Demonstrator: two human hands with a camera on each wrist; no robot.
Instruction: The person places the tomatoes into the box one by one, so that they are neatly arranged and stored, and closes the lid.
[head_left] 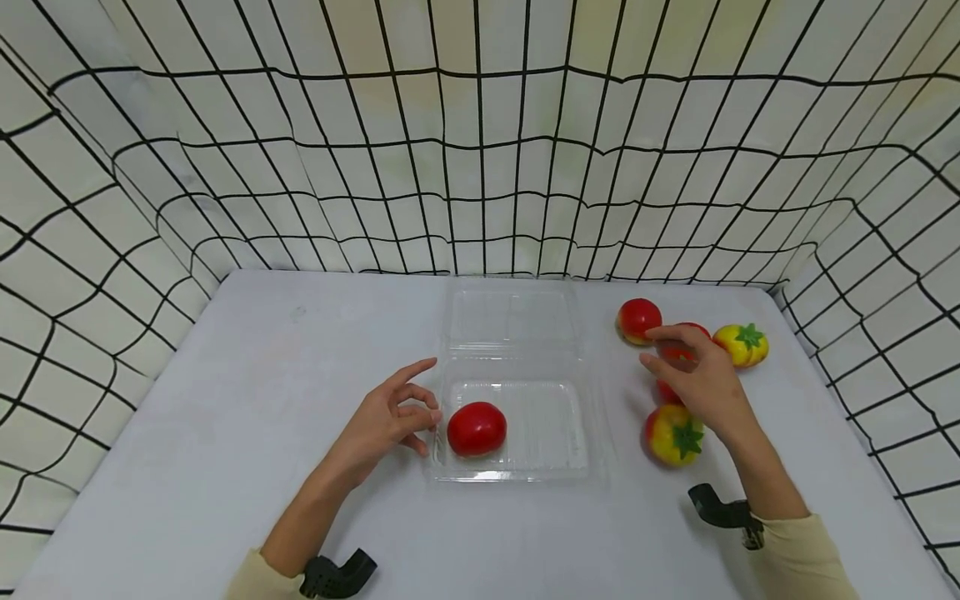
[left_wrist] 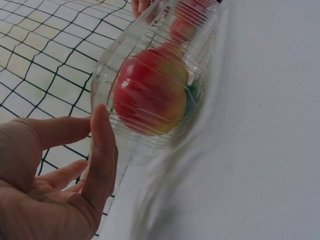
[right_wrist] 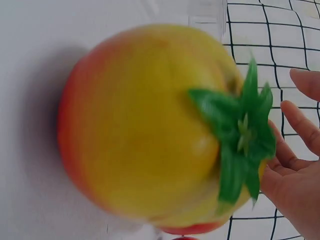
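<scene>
A clear plastic clamshell box (head_left: 547,429) lies on the table with its lid laid back. One red toy tomato (head_left: 477,430) sits in the left part of its tray. My left hand (head_left: 384,427) is at the box's left wall with loosely bent fingers, its fingertips (left_wrist: 101,120) at the plastic. At the right, my right hand (head_left: 705,379) hovers over several toy tomatoes, thumb and fingers apart, holding nothing visible. Around it are a red tomato (head_left: 638,321), a yellow one (head_left: 738,346) and a red-yellow one with green leaves (head_left: 667,435). Other red tomatoes are partly hidden beneath the hand.
Black wire mesh (head_left: 480,167) rises behind the white table (head_left: 262,375) and along both sides. Dark wrist mounts (head_left: 337,575) sit on both wrists.
</scene>
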